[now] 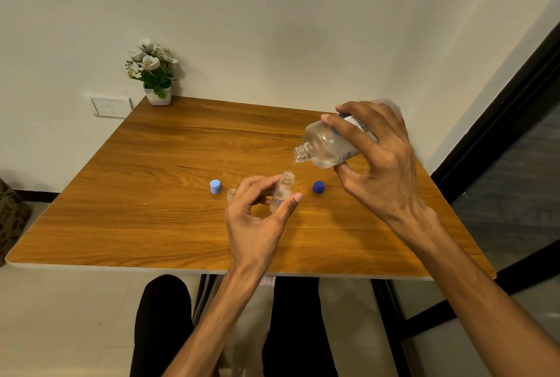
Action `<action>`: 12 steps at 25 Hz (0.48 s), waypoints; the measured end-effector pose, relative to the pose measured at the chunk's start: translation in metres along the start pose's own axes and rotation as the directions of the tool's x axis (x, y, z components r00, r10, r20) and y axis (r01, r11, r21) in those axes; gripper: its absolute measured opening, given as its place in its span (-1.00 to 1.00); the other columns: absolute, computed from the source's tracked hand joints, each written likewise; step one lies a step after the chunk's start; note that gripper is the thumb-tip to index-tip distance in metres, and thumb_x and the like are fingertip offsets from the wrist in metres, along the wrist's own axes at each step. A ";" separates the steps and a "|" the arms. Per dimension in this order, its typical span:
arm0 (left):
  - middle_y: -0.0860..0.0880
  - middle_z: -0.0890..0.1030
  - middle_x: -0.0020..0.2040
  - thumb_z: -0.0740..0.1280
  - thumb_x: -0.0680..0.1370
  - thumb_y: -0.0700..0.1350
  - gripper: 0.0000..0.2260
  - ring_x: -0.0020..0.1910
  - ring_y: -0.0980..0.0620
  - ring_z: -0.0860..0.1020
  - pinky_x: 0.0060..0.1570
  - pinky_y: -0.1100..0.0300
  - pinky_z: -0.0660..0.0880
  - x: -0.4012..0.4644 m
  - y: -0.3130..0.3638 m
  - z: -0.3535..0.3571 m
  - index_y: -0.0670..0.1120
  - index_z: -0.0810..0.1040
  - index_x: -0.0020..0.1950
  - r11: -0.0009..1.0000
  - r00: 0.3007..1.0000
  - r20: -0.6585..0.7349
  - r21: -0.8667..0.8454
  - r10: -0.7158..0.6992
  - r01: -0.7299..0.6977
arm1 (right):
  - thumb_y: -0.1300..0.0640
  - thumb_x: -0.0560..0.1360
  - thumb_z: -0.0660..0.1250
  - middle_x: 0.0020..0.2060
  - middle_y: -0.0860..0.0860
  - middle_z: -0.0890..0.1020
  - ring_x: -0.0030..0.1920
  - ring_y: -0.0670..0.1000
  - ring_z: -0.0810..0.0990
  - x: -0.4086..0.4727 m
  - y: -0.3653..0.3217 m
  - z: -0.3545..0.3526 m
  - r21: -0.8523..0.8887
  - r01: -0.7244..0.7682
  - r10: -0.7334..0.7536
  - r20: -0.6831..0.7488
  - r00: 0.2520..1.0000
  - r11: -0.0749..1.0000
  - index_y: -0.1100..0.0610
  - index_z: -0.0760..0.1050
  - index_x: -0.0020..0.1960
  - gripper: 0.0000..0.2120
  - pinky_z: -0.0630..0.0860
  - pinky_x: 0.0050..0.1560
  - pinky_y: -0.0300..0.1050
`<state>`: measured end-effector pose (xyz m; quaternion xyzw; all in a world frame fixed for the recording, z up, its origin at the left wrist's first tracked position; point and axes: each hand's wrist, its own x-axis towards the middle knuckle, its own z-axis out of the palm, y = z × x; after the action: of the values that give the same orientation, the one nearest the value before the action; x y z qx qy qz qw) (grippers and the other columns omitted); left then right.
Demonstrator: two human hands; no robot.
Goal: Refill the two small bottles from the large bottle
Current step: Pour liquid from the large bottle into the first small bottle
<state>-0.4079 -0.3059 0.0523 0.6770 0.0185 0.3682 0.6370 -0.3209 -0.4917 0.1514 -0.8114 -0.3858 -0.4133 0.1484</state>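
On the wooden worktop [169,195], the left hand [257,219] steadies an uncapped small clear plastic bottle [283,195] in a pinching grip, while just above it the right hand [385,161] clasps the large clear bottle [330,143], tilted and trickling liquid into its mouth.
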 end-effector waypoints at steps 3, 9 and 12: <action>-0.03 0.70 0.03 0.66 0.38 -0.17 -0.67 -0.01 0.06 0.65 -0.07 0.25 0.57 0.000 -0.002 0.000 -0.10 0.74 0.12 1.000 1.000 0.002 0.004 -0.006 0.006 | 0.21 0.39 0.56 0.37 0.23 0.58 0.42 0.27 0.50 0.000 0.001 0.001 0.001 0.001 -0.001 0.008 1.000 1.000 0.18 0.54 0.45 -0.37 0.41 0.45 0.24; -0.03 0.70 0.03 0.66 0.39 -0.17 -0.66 0.00 0.02 0.66 -0.07 0.20 0.59 0.000 -0.002 0.000 -0.13 0.74 0.13 1.000 1.000 0.001 0.007 -0.012 0.012 | 0.21 0.40 0.56 0.38 0.23 0.58 0.43 0.25 0.48 0.001 0.002 0.001 -0.002 -0.004 0.004 0.016 1.000 1.000 0.18 0.54 0.45 -0.37 0.38 0.47 0.20; -0.03 0.70 0.04 0.66 0.39 -0.16 -0.66 0.00 0.03 0.66 -0.07 0.21 0.58 -0.001 -0.002 -0.001 -0.14 0.74 0.13 1.000 1.000 0.005 0.006 -0.008 0.008 | 0.21 0.40 0.55 0.38 0.23 0.58 0.43 0.25 0.48 0.000 0.002 0.000 -0.005 -0.003 0.003 0.019 1.000 1.000 0.17 0.54 0.46 -0.37 0.38 0.47 0.20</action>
<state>-0.4077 -0.3052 0.0499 0.6799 0.0206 0.3639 0.6363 -0.3192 -0.4926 0.1518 -0.8163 -0.3849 -0.4062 0.1432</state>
